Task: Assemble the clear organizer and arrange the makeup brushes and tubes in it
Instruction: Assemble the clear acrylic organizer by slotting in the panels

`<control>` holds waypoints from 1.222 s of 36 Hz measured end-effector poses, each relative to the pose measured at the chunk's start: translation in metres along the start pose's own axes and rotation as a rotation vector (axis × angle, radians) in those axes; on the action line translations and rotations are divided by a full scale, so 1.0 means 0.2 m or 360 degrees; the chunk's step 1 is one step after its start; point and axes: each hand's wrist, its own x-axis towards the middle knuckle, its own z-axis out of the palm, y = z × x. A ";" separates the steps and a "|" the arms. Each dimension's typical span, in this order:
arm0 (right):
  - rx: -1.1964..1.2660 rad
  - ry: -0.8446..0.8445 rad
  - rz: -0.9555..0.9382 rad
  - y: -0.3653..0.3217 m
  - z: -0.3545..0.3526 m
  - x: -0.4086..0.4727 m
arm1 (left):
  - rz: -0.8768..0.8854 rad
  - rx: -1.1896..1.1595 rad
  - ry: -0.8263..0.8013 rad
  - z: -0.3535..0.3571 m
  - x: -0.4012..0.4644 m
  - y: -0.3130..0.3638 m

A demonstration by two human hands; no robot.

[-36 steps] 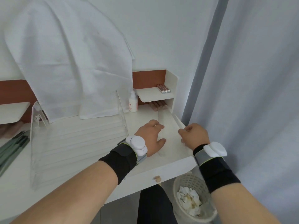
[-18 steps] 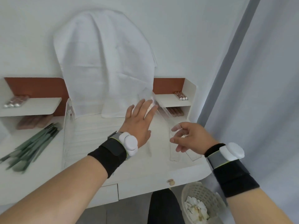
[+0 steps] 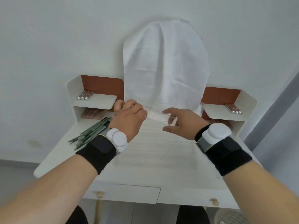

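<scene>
Both forearms reach forward over the white worktop (image 3: 53, 156), each wrist wrapped in a black band with a white puck on it. The left hand (image 3: 129, 117) sits at about 11 o'clock from the worktop's middle, back of the hand up, fingers curled in a closed grip around the left end of a clear strip (image 3: 155, 114) of the organizer. The right hand (image 3: 181, 122) sits at about 1 o'clock, palm turned leftward, thumb low and fingers loosely spread around the strip's right end; whether this grip actually pinches the strip cannot be told, as the plastic is nearly invisible there. The strip runs between the two hands, just in front of the hem of one white towel (image 3: 166, 65) draped over something at 12 o'clock.

A large clear ridged panel (image 3: 155, 152) of the organizer lies flat on the worktop beneath the wrists.

One bundle of green-handled makeup brushes (image 3: 92, 131) lies at 9 o'clock, partly hidden by the left wrist; the number is unclear. Three silver-capped tubes (image 3: 85, 95) lie on the left shelf at 10 o'clock, and three more tubes (image 3: 233, 109) on the right shelf at 2 o'clock. Two round wooden knobs show on the drawer fronts at 6 o'clock.
</scene>
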 end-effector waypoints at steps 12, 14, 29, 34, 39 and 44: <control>-0.0131 -0.0084 -0.0165 -0.04 0.13 0.39 | -0.1438 -0.1390 -0.0077 0.12 -0.28 -0.22; -0.0134 -0.0101 -0.0169 -0.02 0.14 0.42 | -0.1552 -0.1615 -0.0125 0.15 -0.30 -0.18; -0.0153 -0.0216 -0.0365 0.04 0.23 0.52 | -0.1668 -0.1910 -0.0132 0.34 -0.25 -0.13; -0.0091 -0.0171 -0.0399 0.05 0.27 0.52 | -0.1766 -0.1970 0.0013 0.35 -0.26 -0.09; -0.0096 -0.0213 -0.0386 0.06 0.29 0.51 | -0.1829 -0.1806 0.0151 0.36 -0.24 -0.04; -0.0055 -0.0272 -0.0386 0.06 0.31 0.49 | -0.1839 -0.1778 0.0195 0.37 -0.25 -0.04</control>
